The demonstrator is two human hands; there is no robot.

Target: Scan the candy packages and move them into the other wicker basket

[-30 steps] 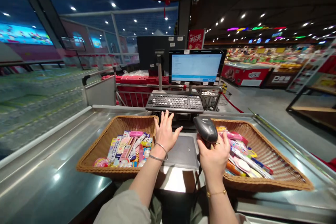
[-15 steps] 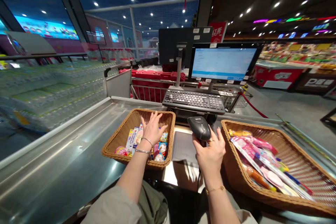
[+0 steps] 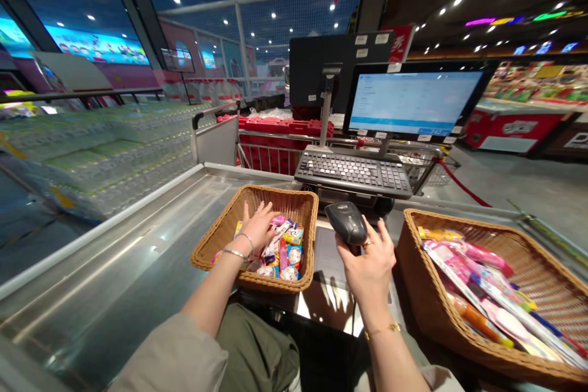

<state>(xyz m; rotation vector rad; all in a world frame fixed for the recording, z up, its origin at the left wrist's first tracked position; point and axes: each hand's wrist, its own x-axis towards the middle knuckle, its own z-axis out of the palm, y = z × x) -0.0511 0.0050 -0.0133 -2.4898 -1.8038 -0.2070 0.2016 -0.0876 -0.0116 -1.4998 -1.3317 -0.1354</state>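
Observation:
My left hand [image 3: 258, 226] is over the left wicker basket [image 3: 209, 239], fingers spread, with nothing seen in it. Below and beside it lie small packaged goods: a yellow pack [image 3: 293, 234], several round, colourful wrapped items [image 3: 290, 272] and a slim pink item [image 3: 283, 254]. What lies directly under the palm is hidden. A black barcode scanner [image 3: 345, 222] is in my right hand [image 3: 369, 266], held upright by its grip between the two baskets, its head tilted to the left. Some fingers of that hand stick out away from the grip.
To the right, a second wicker basket [image 3: 416, 275] holds toothbrush-like packs and pink packages [image 3: 478, 263]. A keyboard [image 3: 353, 169] and a lit monitor [image 3: 413, 101] stand ahead. The metal counter [image 3: 138, 275] stretches left, with stacked bottle packs [image 3: 101, 153] beyond it.
My left hand has moved toward the left side of the basket, uncovering more goods on its right. The view has turned slightly left. My right hand still holds the scanner.

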